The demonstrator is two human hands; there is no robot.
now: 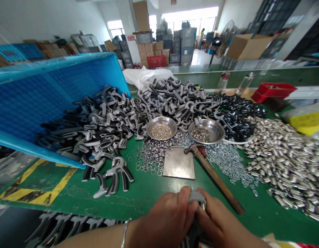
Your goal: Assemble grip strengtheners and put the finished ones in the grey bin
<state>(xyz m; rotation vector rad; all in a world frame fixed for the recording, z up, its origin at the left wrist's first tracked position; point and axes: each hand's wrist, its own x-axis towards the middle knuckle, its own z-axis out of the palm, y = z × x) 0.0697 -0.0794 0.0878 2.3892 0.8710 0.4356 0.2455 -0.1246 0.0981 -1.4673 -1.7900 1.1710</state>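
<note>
My left hand, with a bangle at its wrist, and my right hand are both closed on a grey hand grip strengthener at the front edge of the table. Its rounded grey top and a bit of metal spring show between my fingers; the rest is mostly hidden. Beyond my hands lie a square metal plate and a wooden-handled hammer, its head at the plate's corner. Several grip strengtheners with springs and black-and-grey handles lie at the left.
A tipped blue crate spills grey handles over the green table. Behind the plate stand two metal bowls of small parts. Loose rings, washers, black parts, shiny metal pieces and a red bin lie around.
</note>
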